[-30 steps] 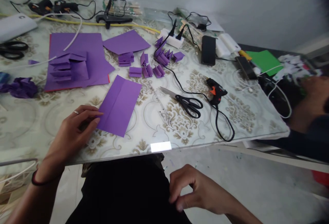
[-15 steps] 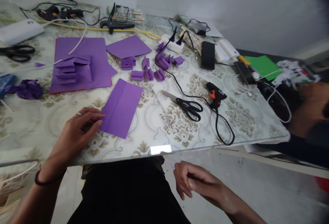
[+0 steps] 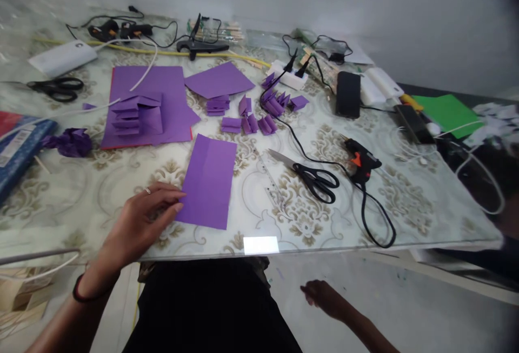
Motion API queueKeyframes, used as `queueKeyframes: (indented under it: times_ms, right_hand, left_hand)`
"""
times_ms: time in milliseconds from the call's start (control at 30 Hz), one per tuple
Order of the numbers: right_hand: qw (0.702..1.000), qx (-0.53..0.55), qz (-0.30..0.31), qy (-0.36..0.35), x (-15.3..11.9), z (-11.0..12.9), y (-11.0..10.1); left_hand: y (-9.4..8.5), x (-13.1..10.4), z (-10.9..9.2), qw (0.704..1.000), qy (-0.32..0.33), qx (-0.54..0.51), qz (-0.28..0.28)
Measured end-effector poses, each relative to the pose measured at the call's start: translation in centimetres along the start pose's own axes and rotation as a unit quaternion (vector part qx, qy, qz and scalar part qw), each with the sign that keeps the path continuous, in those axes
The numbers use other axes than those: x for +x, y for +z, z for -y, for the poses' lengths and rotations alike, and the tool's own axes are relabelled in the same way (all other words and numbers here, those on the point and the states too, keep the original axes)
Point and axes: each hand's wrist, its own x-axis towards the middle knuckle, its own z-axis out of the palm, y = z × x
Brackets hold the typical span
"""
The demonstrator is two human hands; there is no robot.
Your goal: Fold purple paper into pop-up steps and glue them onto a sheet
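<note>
A purple sheet of paper (image 3: 208,182) with a crease along it lies near the table's front edge. My left hand (image 3: 152,212) has its thumb and forefinger closed on the sheet's lower left edge. Below the table edge, over the floor, my right hand (image 3: 322,296) hangs with its fingers curled, and nothing shows in them. Black-handled scissors (image 3: 314,180) rest to the right of the sheet, beside a clear ruler (image 3: 270,177). Farther right lies a black hot glue gun (image 3: 360,161) with an orange trigger. Small folded purple pieces (image 3: 249,123) lie in a group behind the sheet.
Stacked purple sheets (image 3: 172,80) carry a folded paper piece (image 3: 138,115) at left. Crumpled purple paper (image 3: 73,142), a blue book (image 3: 24,147) and other scissors (image 3: 60,88) lie beyond. Cables run to a power strip (image 3: 287,74). A phone (image 3: 347,94) lies right of it.
The view has shifted, so the table's things appear farther right. The purple sheet has turned more upright in the view, my left hand still at its edge. My right hand has dropped lower and farther away.
</note>
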Motion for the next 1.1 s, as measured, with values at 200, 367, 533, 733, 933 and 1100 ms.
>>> queueKeyframes:
  times_ms: [200,367,533,733,933,1100]
  right_hand:
    - [0.984,-0.018,-0.004,-0.175,-3.8,8.1,-1.0]
    - [0.92,0.097,-0.233,-0.301,-6.8,14.4,-5.1]
    - [0.843,0.004,-0.446,-0.301,-4.3,18.4,-5.5]
    - [0.823,0.003,-0.445,-0.353,-1.9,22.4,-3.7]
    - [0.839,0.119,-0.369,-0.382,-1.4,22.3,-5.7]
    - [0.83,0.08,-0.353,-0.425,-0.9,22.1,-7.7]
  left_hand:
    - [2.9,-4.2,-2.1,0.987,-0.072,-0.081,-0.117]
    - [3.8,-6.7,-3.6,0.995,-0.043,-0.065,0.062]
    - [2.1,-3.0,-2.7,0.99,0.114,0.071,0.049]
    - [1.5,2.1,-0.4,0.959,0.195,0.193,0.073]
    - [1.7,2.8,-0.8,0.934,0.223,0.265,0.088]
    - [1.4,3.5,-1.5,0.914,0.262,0.287,0.119]
